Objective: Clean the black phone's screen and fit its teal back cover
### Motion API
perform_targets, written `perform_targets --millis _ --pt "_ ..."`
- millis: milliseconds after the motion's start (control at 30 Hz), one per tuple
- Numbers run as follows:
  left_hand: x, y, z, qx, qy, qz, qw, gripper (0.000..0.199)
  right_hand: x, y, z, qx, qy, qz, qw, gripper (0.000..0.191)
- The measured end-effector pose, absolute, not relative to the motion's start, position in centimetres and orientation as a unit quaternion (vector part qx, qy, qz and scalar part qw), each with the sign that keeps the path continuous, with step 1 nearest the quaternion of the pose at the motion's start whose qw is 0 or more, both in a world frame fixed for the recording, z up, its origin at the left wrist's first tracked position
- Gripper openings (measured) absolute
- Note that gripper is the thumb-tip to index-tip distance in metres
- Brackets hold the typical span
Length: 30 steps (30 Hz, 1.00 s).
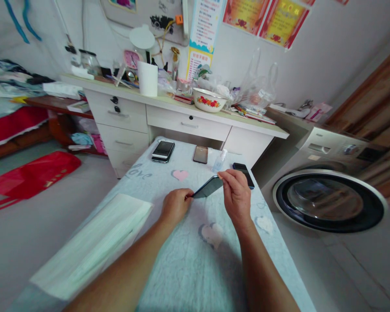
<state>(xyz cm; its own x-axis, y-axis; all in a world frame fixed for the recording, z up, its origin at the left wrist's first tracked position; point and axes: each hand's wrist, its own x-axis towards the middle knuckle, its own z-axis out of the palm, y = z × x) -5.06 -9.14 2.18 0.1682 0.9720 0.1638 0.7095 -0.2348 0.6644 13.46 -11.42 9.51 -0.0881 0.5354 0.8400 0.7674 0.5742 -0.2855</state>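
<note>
A dark smartphone [209,187] is held tilted above the cloth-covered table [195,260]. My left hand [175,206] pinches its lower left end between thumb and fingers. At the opposite, upper right end, my right hand [236,193] is closed on the phone's edge. Just behind the right hand stands a clear spray bottle [219,161], and another dark phone [245,175] lies partly hidden by that hand. Farther back is a brownish phone case [200,154]. A stack of phones [163,151] rests at the far left of the table.
Folded pale cloth or paper [94,245] lies along the table's left side. Beyond the table stands a white desk [188,122] bearing a floral enamel bowl [209,100] and a white cylindrical container [147,79]. A washing machine [312,147] is at the right; a red bag [35,173] lies on the floor left.
</note>
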Motion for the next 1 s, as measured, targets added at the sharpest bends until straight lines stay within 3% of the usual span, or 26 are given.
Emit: perform_targets --millis 133,300,500,1000 --pt "-4.8 -9.0 1.5 0.754 0.552 0.299 0.191 0.02 12.9 -11.6 9.5 -0.438 -0.742 -0.125 0.493 0.026" --pt "-4.7 -9.8 3.0 0.748 0.489 0.411 0.182 0.04 12.3 -11.9 9.3 -0.43 -0.756 -0.123 0.479 0.028" --pt "-4.9 -11.1 5.2 0.721 0.423 0.529 0.145 0.023 11.9 -12.3 9.4 -0.429 -0.758 -0.121 0.476 0.029" --pt "-3.8 -12.3 8.0 0.705 0.42 0.565 0.088 0.012 11.6 -12.5 8.3 -0.427 -0.741 -0.09 0.51 0.031"
